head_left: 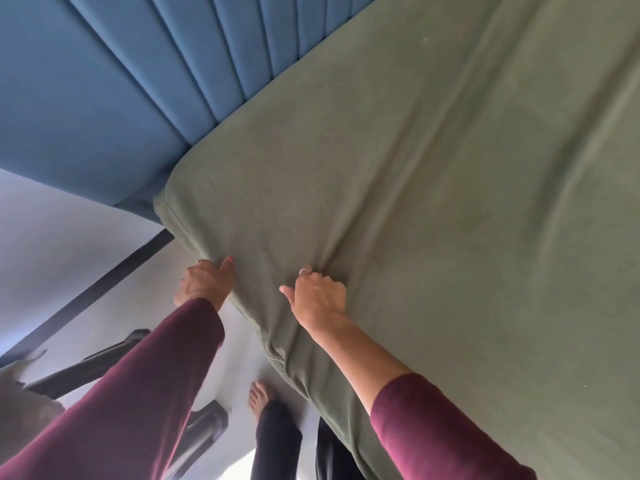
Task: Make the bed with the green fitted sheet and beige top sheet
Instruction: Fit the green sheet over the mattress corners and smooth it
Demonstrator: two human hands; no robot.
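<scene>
The green fitted sheet (433,174) covers the mattress and wraps over its corner by the headboard. My left hand (206,284) grips the sheet's side edge just below that corner. My right hand (320,294) bunches the sheet on top near the same edge, and creases fan out from its fingers. Both arms wear maroon sleeves. The beige top sheet is not in view.
A blue padded headboard (121,81) with vertical channels stands behind the mattress. The pale floor (69,237) runs along the bed's side, with a dark strip on it. My bare foot (259,400) stands close to the mattress. Dark furniture legs (204,427) lie at lower left.
</scene>
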